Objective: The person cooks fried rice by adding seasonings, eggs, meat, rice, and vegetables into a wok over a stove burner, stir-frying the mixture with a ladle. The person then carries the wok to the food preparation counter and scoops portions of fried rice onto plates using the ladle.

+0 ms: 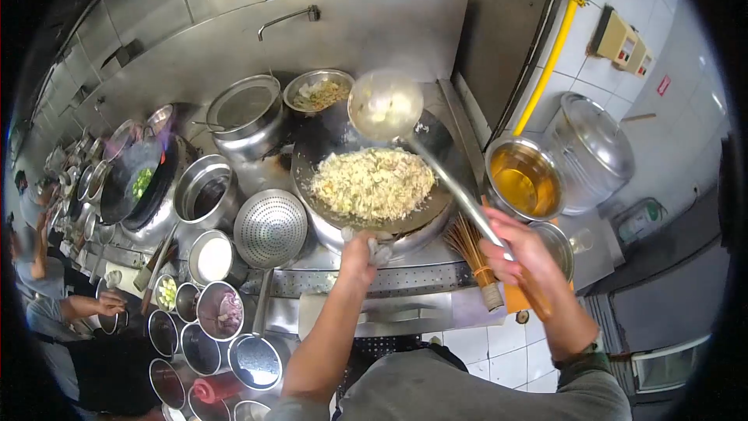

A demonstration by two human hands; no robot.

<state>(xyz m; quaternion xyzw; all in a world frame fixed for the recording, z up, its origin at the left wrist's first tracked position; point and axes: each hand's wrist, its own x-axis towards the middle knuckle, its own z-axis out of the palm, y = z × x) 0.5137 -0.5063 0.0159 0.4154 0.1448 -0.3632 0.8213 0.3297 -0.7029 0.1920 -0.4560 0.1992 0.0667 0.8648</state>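
A dark wok (312, 136) on the stove holds a broad heap of fried rice (372, 183) with bits of green and yellow. My left hand (361, 256) is closed around a pale cloth (379, 250) at the wok's near edge. A long-handled metal ladle (385, 105) is in my right hand (520, 247), whose fingers wrap round the handle near its wooden end. The ladle's bowl hangs over the far side of the wok, above the rice, with a little food in it. Below my right hand, a bamboo brush (474, 261) lies on the counter.
A perforated strainer (270, 228) lies left of the wok, near metal pots and several ingredient bowls (220, 310). A pot of yellow oil (523, 181) stands at the right. Co-workers (47, 304) stand at the far left, near a flaming wok (128, 187). A faucet (288, 19) juts from the back wall.
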